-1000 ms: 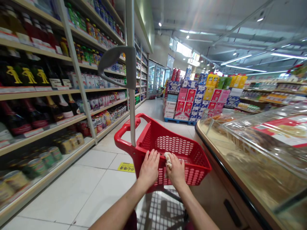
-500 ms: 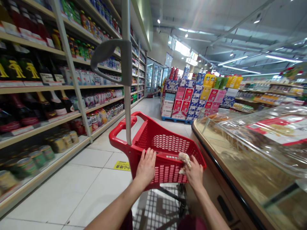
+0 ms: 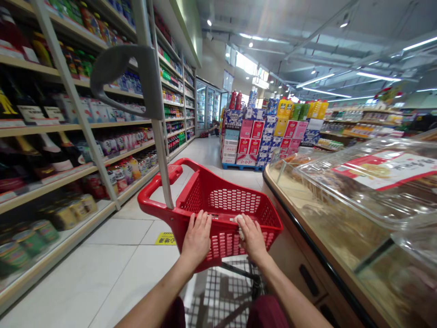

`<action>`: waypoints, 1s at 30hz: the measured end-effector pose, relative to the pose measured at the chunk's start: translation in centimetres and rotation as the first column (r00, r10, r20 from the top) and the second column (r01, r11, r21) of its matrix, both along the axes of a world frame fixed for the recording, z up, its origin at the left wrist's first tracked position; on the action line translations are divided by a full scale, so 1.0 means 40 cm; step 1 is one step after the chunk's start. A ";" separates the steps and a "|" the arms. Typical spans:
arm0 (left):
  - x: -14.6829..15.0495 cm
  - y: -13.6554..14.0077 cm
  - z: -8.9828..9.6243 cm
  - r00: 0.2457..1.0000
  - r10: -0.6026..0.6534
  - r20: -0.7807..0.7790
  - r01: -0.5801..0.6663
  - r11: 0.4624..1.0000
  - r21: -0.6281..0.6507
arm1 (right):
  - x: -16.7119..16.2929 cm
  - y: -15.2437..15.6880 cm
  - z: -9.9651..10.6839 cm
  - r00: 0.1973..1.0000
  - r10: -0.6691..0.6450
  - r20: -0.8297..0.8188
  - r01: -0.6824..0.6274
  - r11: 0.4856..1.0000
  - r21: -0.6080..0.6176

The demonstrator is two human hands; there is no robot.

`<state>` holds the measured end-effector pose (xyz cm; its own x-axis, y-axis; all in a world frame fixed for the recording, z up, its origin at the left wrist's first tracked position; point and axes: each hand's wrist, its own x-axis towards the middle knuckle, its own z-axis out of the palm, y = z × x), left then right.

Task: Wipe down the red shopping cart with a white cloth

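Observation:
A red plastic shopping cart basket [image 3: 235, 230] with perforated walls stands in front of me, turned sideways. My left hand [image 3: 198, 234] lies over its near rim, fingers stretched and slightly apart; the thumb is hidden. Farther right on the same rim, my right hand [image 3: 251, 234] presses a crumpled whitish cloth [image 3: 241, 228] against the edge. Most of the cloth is covered by my fingers. A grey pole with a looped grey handle [image 3: 150, 82] rises from the basket's left end. Below, part of the cart's dark frame [image 3: 239, 273] shows.
Shelves of bottles and cans [image 3: 82, 125] line the left side. A display counter with clear plastic lids [image 3: 368, 182] stands close on the right. Stacked drink cartons [image 3: 251, 141] are farther ahead. A yellow floor sticker [image 3: 165, 238] lies left of the cart.
My right hand and the cloth have moved left along the rim, closer to my left hand. The left hand keeps its place on the rim. The whole view has shifted slightly.

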<state>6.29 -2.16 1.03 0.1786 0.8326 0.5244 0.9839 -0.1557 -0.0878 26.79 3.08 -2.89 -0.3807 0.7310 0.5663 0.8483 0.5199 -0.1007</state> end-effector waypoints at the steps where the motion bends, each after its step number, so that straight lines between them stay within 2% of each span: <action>1: -0.001 0.000 0.002 1.000 -0.006 0.001 0.006 1.000 -0.008 | 0.014 0.008 -0.004 1.000 0.008 -0.001 -0.008 1.000 -0.008; 4: -0.004 0.001 0.006 1.000 -0.013 0.003 0.013 1.000 -0.029 | 0.103 0.030 -0.012 1.000 -0.023 0.003 0.023 0.999 -0.034; 7: 0.001 0.002 0.004 1.000 -0.014 0.001 0.014 1.000 -0.020 | 0.203 0.033 -0.024 0.959 -0.273 -0.071 0.269 0.961 -0.061; 9: 0.005 0.002 0.001 1.000 0.000 0.002 0.000 1.000 -0.007 | 0.225 0.024 -0.034 0.912 -0.380 -0.153 0.372 0.925 -0.080; 10: 0.007 0.002 0.000 1.000 0.012 0.004 -0.012 1.000 -0.005 | 0.218 0.017 -0.039 0.912 -0.368 -0.181 0.360 0.930 -0.076; 12: 0.007 0.002 0.001 1.000 0.028 0.005 -0.028 1.000 -0.011 | 0.188 0.005 -0.048 0.957 -0.235 -0.173 0.231 0.972 -0.039; 14: 0.004 0.000 0.006 1.000 0.020 -0.001 -0.020 0.999 -0.026 | 0.168 0.000 -0.056 0.984 -0.130 -0.122 0.131 0.991 -0.006; 16: 0.000 -0.002 0.010 1.000 -0.002 -0.011 0.001 0.999 -0.040 | 0.182 0.004 -0.065 0.971 -0.210 -0.115 0.210 0.978 -0.011; 18: 0.001 -0.004 0.012 1.000 -0.009 -0.018 0.008 0.999 -0.043 | 0.217 0.010 -0.075 0.902 -0.397 -0.168 0.394 0.918 -0.054; 20: 0.005 -0.003 0.011 1.000 0.010 -0.019 -0.010 0.999 -0.036 | 0.239 0.008 -0.084 0.852 -0.476 -0.218 0.470 0.879 -0.084; 21: 0.007 -0.002 0.010 1.000 0.023 -0.019 -0.024 0.999 -0.031 | 0.239 0.004 -0.088 0.863 -0.449 -0.232 0.444 0.893 -0.079; 23: 0.010 0.000 0.007 0.999 0.041 -0.023 -0.041 0.999 -0.022 | 0.225 -0.006 -0.093 0.920 -0.309 -0.241 0.310 0.950 -0.035; 25: 0.010 0.001 0.006 0.999 0.035 -0.034 -0.036 0.999 -0.020 | 0.210 -0.013 -0.091 0.944 -0.208 -0.254 0.212 0.977 -0.013; 27: 0.011 0.001 0.009 0.999 0.022 -0.041 -0.023 0.999 -0.024 | 0.212 -0.013 -0.081 0.914 -0.259 -0.312 0.262 0.965 -0.034; 29: 0.013 0.000 0.015 0.999 0.021 -0.037 -0.023 0.999 -0.033 | 0.222 -0.012 -0.062 0.845 -0.364 -0.392 0.366 0.928 -0.074; 30: 0.016 -0.001 0.018 0.999 0.027 -0.032 -0.029 0.999 -0.036 | 0.224 -0.013 -0.049 0.816 -0.379 -0.436 0.378 0.921 -0.094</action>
